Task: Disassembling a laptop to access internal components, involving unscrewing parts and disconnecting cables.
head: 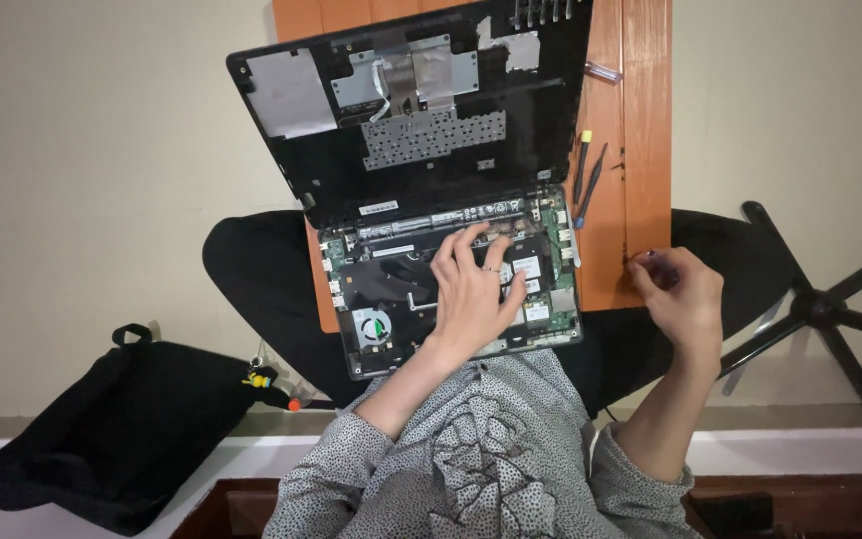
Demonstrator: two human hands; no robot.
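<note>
An opened laptop base (pixel 371 274) with its green circuit board, fan (pixel 371 326) and black battery exposed lies on a wooden board (pixel 611 250) across my lap. Its detached black top cover (pixel 331 170) leans up behind it, underside showing. My left hand (pixel 471 289) rests flat with fingers spread on the laptop's inner parts, fingertips near the hinge edge. My right hand (pixel 678 294) hovers at the board's right edge, fingers curled around a small dark item that I cannot make out.
Two slim tools (pixel 585 175), one with a yellow tip, lie on the board right of the laptop. A black bag (pixel 122 429) sits on the floor at left with a small keyring beside it. A black chair base (pixel 830 309) stands at right.
</note>
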